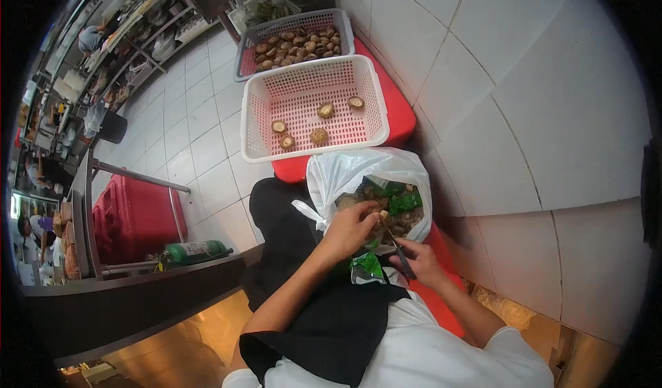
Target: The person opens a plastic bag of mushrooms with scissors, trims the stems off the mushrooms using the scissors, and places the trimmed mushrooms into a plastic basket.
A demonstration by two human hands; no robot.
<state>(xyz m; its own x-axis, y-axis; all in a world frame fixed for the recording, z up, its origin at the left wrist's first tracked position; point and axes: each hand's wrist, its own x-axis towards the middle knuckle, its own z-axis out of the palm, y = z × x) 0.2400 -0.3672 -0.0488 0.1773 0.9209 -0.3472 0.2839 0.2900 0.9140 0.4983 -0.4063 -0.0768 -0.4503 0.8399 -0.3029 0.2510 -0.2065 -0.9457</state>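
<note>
My left hand (349, 229) is closed on a mushroom (384, 216), its pale stem showing at the fingertips. Just to the right, my right hand (422, 265) grips a small knife (403, 262) with a dark handle, its thin blade up against the mushroom. Both hands are over an open white plastic bag (358, 164) holding mushrooms and torn green packaging (405, 200). Beyond it stands a white perforated basket (252, 123) with several mushrooms (325, 110) spread over its bottom.
A grey basket (243, 63) full of brown mushrooms stands behind the white one, on a red surface (401, 116). Tiled wall (503, 147) rises close on the right. At left are a red bin (131, 216), a green cylinder (193, 251) and metal shelving; people are farther off.
</note>
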